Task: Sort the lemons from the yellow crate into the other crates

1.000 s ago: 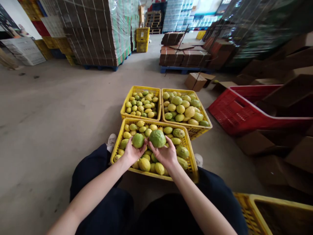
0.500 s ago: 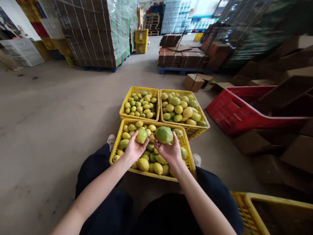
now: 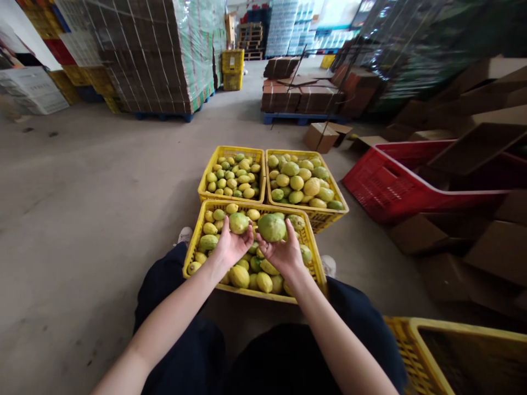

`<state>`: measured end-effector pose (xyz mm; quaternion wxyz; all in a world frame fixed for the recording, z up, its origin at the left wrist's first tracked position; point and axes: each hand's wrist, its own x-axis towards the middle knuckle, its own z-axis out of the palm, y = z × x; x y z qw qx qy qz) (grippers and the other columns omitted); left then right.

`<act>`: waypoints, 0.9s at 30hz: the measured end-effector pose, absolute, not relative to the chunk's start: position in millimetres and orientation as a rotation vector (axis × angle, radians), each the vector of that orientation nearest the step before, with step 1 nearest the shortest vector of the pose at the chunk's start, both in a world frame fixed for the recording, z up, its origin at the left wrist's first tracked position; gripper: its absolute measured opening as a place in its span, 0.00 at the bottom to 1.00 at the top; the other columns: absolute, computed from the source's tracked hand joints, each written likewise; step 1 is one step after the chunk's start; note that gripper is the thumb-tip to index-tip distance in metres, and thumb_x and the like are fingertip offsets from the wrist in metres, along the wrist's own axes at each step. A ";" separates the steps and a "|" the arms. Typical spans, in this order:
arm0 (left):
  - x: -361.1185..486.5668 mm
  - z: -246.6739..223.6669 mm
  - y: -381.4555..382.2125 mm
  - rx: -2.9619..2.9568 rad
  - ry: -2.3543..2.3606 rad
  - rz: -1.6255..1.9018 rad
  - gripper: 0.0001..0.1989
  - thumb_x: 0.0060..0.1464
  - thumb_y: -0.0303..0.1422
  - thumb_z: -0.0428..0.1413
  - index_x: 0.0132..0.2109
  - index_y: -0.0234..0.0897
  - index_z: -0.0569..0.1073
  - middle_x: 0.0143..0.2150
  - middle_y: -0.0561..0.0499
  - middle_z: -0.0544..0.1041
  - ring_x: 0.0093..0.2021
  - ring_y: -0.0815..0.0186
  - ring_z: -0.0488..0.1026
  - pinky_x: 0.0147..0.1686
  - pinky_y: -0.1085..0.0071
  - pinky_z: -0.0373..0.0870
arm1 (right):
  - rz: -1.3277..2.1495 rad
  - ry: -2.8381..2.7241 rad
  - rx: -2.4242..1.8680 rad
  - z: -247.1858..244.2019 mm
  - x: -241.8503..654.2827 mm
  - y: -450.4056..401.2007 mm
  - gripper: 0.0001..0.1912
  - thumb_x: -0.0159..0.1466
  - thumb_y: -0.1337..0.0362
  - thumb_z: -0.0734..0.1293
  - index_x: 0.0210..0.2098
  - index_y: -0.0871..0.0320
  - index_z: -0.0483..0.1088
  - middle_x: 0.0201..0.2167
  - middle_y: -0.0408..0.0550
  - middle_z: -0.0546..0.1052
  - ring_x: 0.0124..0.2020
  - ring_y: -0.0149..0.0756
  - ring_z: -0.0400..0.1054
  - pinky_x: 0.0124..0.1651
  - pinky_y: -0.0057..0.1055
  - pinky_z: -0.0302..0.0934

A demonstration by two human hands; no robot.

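My left hand (image 3: 234, 244) cups a yellow-green lemon (image 3: 239, 223), its thumb along the fruit's left side. In my right hand (image 3: 284, 251) rests a bigger, greener lemon (image 3: 272, 227), with the thumb up along its right side. Both fruits are held close together above the near yellow crate (image 3: 255, 296), which contains yellow and green lemons of mixed sizes. Beyond it stand two more yellow crates side by side: smaller lemons (image 3: 233, 175) fill the left one, larger lemons (image 3: 304, 181) the right one.
To the right lies a red crate (image 3: 370, 186) among cardboard boxes (image 3: 436, 233). Another yellow crate (image 3: 415, 345) is at my lower right. Flattened cardboard on a blue pallet (image 3: 304, 118) and a wrapped stack (image 3: 140, 60) stand farther back. Concrete floor (image 3: 102, 181) extends to the left.
The green lemon in my right hand has turned, showing a smoother face. The lemon in my left hand has turned slightly too. The whole view has shifted a little.
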<state>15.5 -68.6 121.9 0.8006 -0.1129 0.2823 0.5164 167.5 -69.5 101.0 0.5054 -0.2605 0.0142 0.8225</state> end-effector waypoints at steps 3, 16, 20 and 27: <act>17.3 123.5 -68.7 -0.252 0.635 1.087 0.30 0.67 0.50 0.45 0.58 0.25 0.70 0.31 0.44 0.76 0.26 0.66 0.74 0.26 0.72 0.76 | 2.030 0.019 -0.577 95.4 169.9 -68.6 0.27 0.67 0.46 0.61 0.50 0.65 0.69 0.32 0.61 0.82 0.28 0.46 0.80 0.27 0.35 0.75; 16.2 126.6 -70.9 0.001 0.591 1.056 0.19 0.69 0.40 0.48 0.55 0.30 0.73 0.37 0.43 0.78 0.32 0.65 0.77 0.31 0.73 0.76 | 1.882 -0.043 -0.650 104.3 182.4 -62.9 0.18 0.67 0.52 0.63 0.46 0.61 0.72 0.31 0.54 0.83 0.30 0.42 0.79 0.28 0.32 0.75; 10.8 129.7 -72.7 0.079 0.590 1.070 0.18 0.69 0.38 0.48 0.53 0.30 0.74 0.40 0.42 0.79 0.36 0.63 0.78 0.31 0.73 0.76 | 1.776 -0.050 -0.644 109.5 189.1 -62.3 0.16 0.64 0.52 0.67 0.42 0.58 0.73 0.34 0.54 0.83 0.34 0.44 0.79 0.33 0.36 0.75; 2.5 132.8 -74.4 0.078 0.509 1.089 0.21 0.68 0.44 0.47 0.52 0.33 0.75 0.42 0.41 0.80 0.23 0.71 0.69 0.21 0.77 0.70 | 1.727 -0.098 -0.593 115.5 186.7 -66.7 0.28 0.64 0.39 0.60 0.41 0.58 0.74 0.35 0.55 0.81 0.29 0.39 0.73 0.26 0.32 0.70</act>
